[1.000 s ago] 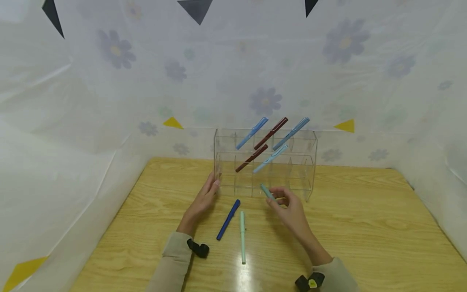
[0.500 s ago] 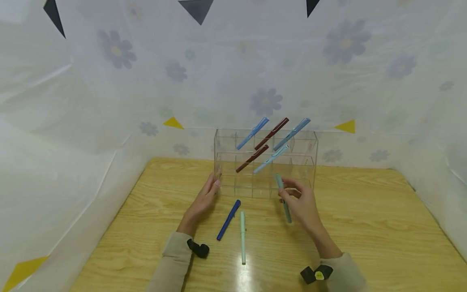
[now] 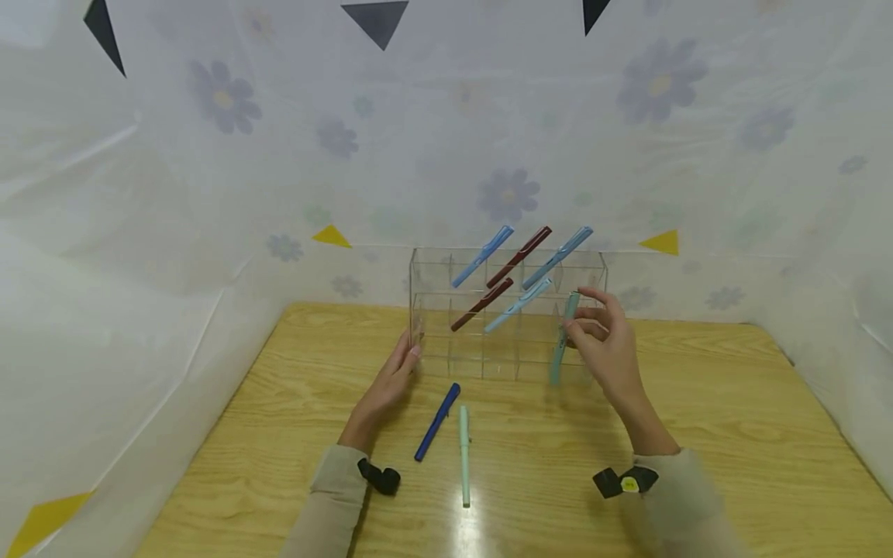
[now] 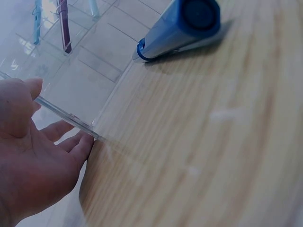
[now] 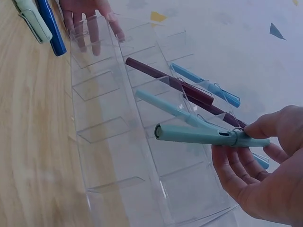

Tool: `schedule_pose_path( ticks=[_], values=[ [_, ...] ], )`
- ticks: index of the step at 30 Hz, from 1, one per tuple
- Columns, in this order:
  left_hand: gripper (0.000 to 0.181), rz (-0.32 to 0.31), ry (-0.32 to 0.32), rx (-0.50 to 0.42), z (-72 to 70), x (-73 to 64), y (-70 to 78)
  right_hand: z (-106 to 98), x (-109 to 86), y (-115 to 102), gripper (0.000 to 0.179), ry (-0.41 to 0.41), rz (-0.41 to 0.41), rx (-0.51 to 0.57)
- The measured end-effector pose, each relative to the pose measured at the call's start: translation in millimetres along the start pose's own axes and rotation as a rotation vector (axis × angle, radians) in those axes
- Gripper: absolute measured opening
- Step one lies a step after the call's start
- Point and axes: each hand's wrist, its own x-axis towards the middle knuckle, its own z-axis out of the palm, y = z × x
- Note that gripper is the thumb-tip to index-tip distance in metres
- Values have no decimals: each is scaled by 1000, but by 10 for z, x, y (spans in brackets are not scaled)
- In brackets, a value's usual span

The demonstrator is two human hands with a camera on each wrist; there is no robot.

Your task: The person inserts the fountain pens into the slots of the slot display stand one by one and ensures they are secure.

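Note:
A clear acrylic pen rack (image 3: 499, 360) with stepped tiers stands on the table. My left hand (image 3: 389, 381) holds its left side panel, thumb and fingers on either side of the edge in the left wrist view. My right hand (image 3: 608, 353) pinches a teal pen (image 3: 563, 341) between thumb and fingertips. That pen stands steeply tilted in front of the rack's right part, cap end up. In the right wrist view the teal pen (image 5: 199, 135) overlaps the light blue pen (image 5: 165, 105) resting in the rack.
On the upper tier lean a blue pen (image 3: 483, 256), a dark red pen (image 3: 519, 257) and a grey-blue pen (image 3: 558, 257). Below them lie another dark red pen (image 3: 481, 304) and the light blue one. A navy pen (image 3: 437, 422) and a mint pen (image 3: 464, 456) lie on the wooden table (image 3: 279, 434).
My right hand has moved right and up along the rack, turning the teal pen from a leftward slant to nearly upright. The left hand has stayed at the rack's side.

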Motion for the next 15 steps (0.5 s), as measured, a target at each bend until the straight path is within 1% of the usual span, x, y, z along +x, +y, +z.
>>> schedule_pose_path(
  ticks=[7, 15],
  values=[
    [60, -31, 9, 5, 3, -9, -3, -91, 187, -94, 46, 60, -45, 71],
    [58, -28, 11, 1, 10, 2, -24, -137, 386, -144, 45, 134, -75, 155]
  ],
)
